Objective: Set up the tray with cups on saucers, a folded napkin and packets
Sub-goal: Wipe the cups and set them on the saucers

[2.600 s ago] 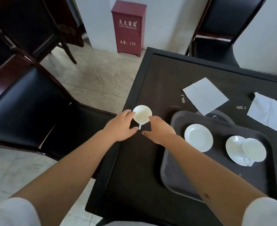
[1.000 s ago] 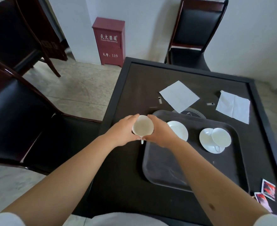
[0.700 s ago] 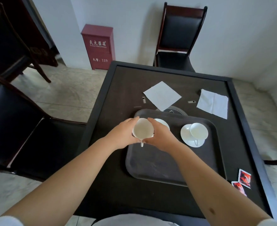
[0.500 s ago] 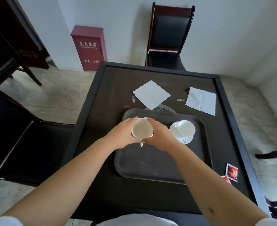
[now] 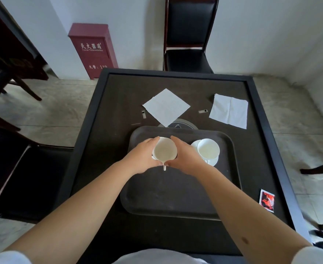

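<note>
Dark and square, the table [image 5: 103, 141] stands on a pale tiled floor near a white wall, with a black chair [image 5: 189, 35] at its far side and a red fire cabinet [image 5: 94, 48] against the wall. On the table lies a dark tray [image 5: 176, 199]. Beyond the tray two white napkins lie flat and unfolded: the left napkin [image 5: 166, 106] is turned like a diamond, the right napkin [image 5: 229, 110] shows fold creases. A red packet [image 5: 267, 200] lies near the right edge of the table, well apart from the tray.

The held cup [image 5: 164, 151] is white and empty, with its mouth tilted toward the camera and its handle pointing toward the person. It is over the far left part of the tray. The left hand [image 5: 141, 159] and the right hand [image 5: 187, 159] hold it between them, fingers curved around its two sides and closed on it. If a saucer is under it, I cannot tell; only a small white edge shows below. Just beside the right hand a second cup [image 5: 208, 150] sits upright on a white saucer [image 5: 213, 162].
</note>
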`<state>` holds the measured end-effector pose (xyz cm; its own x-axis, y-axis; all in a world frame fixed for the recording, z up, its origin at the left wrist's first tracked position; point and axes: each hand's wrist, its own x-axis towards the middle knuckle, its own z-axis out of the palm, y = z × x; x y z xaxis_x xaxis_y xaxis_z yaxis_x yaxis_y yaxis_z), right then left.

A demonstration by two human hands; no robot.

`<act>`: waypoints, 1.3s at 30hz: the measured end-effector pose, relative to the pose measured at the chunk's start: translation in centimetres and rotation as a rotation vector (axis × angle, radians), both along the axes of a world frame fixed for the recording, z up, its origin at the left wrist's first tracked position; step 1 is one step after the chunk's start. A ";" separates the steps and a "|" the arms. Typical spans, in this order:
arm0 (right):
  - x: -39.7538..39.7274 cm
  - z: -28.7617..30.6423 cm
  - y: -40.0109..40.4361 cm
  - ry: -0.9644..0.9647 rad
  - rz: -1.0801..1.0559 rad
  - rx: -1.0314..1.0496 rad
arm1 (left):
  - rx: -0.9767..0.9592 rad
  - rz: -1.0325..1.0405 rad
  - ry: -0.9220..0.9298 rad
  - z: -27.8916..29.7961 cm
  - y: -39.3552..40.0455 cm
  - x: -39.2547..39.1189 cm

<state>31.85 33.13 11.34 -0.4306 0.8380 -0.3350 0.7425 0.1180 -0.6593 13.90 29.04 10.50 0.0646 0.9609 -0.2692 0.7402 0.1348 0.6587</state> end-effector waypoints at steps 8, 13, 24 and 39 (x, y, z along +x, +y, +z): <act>-1.0 -3.2 2.8 -0.027 0.011 -0.097 | -0.100 0.004 0.015 -2.6 3.0 -1.1; -1.6 -4.7 4.2 -0.036 0.025 -0.113 | -0.170 0.003 0.036 -4.1 4.3 -1.6; -2.1 -7.0 5.2 -0.050 0.027 -0.140 | -0.200 -0.013 0.030 -6.1 5.4 -2.6; -2.1 -8.6 4.4 -0.032 0.009 -0.081 | -0.139 0.075 -0.031 -6.6 4.1 -2.0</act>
